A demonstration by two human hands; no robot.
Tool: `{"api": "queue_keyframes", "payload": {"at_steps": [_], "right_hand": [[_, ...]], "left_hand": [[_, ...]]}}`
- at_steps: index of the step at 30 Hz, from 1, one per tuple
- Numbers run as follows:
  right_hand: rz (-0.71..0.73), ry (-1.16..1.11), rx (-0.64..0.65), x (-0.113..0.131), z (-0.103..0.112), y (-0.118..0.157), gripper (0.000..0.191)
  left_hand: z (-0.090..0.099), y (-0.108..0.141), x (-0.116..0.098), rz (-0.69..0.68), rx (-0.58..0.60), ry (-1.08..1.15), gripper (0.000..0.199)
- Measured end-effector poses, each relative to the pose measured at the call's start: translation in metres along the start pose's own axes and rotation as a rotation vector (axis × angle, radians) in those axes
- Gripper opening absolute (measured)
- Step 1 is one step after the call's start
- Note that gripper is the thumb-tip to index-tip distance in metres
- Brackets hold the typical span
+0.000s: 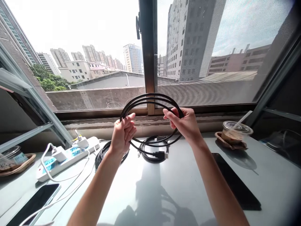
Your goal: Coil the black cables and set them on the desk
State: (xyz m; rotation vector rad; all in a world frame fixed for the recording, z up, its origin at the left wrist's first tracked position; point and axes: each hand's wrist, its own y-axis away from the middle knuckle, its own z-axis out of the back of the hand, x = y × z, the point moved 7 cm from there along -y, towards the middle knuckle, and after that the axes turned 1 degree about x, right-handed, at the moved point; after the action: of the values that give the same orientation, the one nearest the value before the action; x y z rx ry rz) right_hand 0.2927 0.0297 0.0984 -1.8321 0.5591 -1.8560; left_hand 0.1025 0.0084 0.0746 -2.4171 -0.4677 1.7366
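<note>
While hands (124, 133) (187, 124) hold cable (125, 110), a cup (243, 128) contains drink (230, 137).

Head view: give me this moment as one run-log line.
left hand: grips black cable coil; right hand: grips same coil; plug: outside both hands; table: another coil

The black cable (150, 94) hangs coiled in midair

No lettering legible
The cup (9, 161) at far left carries pale marks on a blue label (20, 158); they are too small and blurred to make out.
</note>
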Motion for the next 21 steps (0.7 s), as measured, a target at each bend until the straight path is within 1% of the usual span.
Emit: {"api": "queue_keyframes", "payload": {"at_steps": [2,4,6,7,9,10,11,14,16,19,21], "right_hand": [[0.004,0.087,0.006,-0.003,0.0,-0.001,0.031],[-0.013,0.217,0.02,-0.007,0.001,-0.001,0.029],[-0.082,0.315,0.073,-0.014,0.002,-0.001,0.029],[-0.127,0.328,0.123,-0.018,0.001,0.0,0.03],[-0.19,0.265,0.234,-0.023,-0.003,0.003,0.035],[-0.191,0.214,0.263,-0.022,-0.005,0.003,0.037],[-0.168,0.168,0.265,-0.019,-0.005,0.003,0.038],[-0.057,0.055,0.163,-0.006,0.001,0.0,0.04],[-0.011,-0.035,0.103,0.0,0.005,-0.001,0.041],[-0.016,-0.139,0.105,0.0,0.006,-0.002,0.042],[-0.057,-0.142,0.133,-0.002,0.005,-0.002,0.042]], "left_hand": [[0.004,0.001,-0.007,-0.041,-0.051,0.063,0.052],[0.006,0.001,-0.012,-0.083,-0.07,0.096,0.054],[0.006,0.001,-0.017,-0.124,-0.062,0.111,0.055],[0.006,0.001,-0.018,-0.139,-0.055,0.116,0.055],[0.005,0.001,-0.018,-0.156,-0.048,0.127,0.054],[0.005,0.001,-0.017,-0.157,-0.047,0.134,0.053],[0.005,0.001,-0.015,-0.152,-0.047,0.139,0.052],[0.006,-0.001,-0.01,-0.12,-0.051,0.133,0.052],[0.003,-0.003,-0.005,-0.08,0.001,0.069,0.054],[-0.002,-0.008,0.001,-0.031,0.103,-0.126,0.055],[-0.001,-0.011,0.002,-0.049,0.114,-0.272,0.051]]}}
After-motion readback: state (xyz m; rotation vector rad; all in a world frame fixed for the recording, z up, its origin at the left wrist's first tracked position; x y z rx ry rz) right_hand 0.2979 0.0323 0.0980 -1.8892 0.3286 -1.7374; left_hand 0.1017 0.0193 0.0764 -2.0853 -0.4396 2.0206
